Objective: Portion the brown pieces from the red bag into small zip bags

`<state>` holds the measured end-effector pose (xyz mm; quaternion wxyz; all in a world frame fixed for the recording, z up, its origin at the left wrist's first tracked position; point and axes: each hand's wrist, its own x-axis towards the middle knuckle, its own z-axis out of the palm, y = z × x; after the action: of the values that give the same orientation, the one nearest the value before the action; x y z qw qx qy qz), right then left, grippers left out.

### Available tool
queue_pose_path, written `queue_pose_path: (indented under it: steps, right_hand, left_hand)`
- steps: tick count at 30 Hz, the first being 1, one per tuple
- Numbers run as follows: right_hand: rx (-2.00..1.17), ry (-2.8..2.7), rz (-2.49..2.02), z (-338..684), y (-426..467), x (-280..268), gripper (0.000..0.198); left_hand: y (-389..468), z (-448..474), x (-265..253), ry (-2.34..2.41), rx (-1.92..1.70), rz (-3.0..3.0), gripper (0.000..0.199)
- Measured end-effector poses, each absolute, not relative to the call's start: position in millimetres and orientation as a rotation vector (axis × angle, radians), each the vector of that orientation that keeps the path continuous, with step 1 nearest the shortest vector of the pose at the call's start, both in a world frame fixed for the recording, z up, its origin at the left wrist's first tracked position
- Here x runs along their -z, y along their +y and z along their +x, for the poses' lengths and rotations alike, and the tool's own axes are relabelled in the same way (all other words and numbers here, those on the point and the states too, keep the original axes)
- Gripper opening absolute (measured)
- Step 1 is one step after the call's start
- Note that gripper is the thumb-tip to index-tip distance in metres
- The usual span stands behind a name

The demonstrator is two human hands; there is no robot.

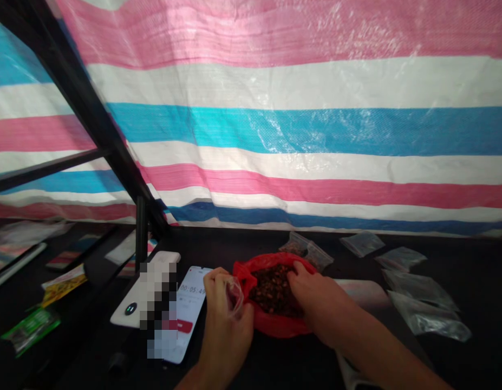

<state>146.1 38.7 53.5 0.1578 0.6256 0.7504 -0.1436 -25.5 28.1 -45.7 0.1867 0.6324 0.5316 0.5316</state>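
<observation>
In my left hand [226, 314] is a small clear plastic bag [235, 298], its mouth held apart between curled fingers and thumb. Just right of it, a red plastic bag [271, 323] lies with its top spread wide, full of small dark brown dried pieces [275, 290]. My right hand [310, 290] reaches in over the bag's right side, fingers curled together in the pieces; its fingertips are partly hidden. Behind the red bag lie small zip bags [319, 256] that look partly filled.
Several flat clear bags [421, 287] lie at the right. A phone [188, 309] with a running timer and a white device [163, 265] are on the left. Farther left are a green packet [31, 327] and a yellow one [64, 284]. A black frame bar [80, 103] slants before striped sheeting [315, 130].
</observation>
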Motion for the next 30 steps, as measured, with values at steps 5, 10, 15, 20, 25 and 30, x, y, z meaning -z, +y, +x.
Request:
queue_pose_path:
  steps: [5,10,15,20,25,30]
  right_hand:
    - [0.36,2.188,1.781,148.5,44.8,-48.6,0.057]
    - [0.31,2.274,1.785,149.9,47.0,-43.4,0.055]
    - [0.419,2.316,1.8,144.5,45.2,-40.1,0.06]
    - [0.536,2.351,1.889,137.6,48.7,-27.3,0.052]
    - [0.729,2.401,2.034,138.9,53.2,-16.9,0.039]
    - [1.084,2.473,2.148,148.6,56.0,-7.6,0.035]
  left_hand:
    - [32.2,-27.7,44.3,1.409,-1.257,1.546,0.036]
    - [37.7,-29.5,36.1,1.341,-1.205,1.477,0.021]
    - [42.7,-29.4,32.0,1.268,-1.298,1.462,0.022]
    - [43.7,-30.9,27.6,1.195,-1.232,1.477,0.025]
    - [42.6,-33.3,28.3,1.192,-1.244,1.562,0.026]
    - [39.7,-38.3,34.5,1.203,-1.341,1.637,0.044]
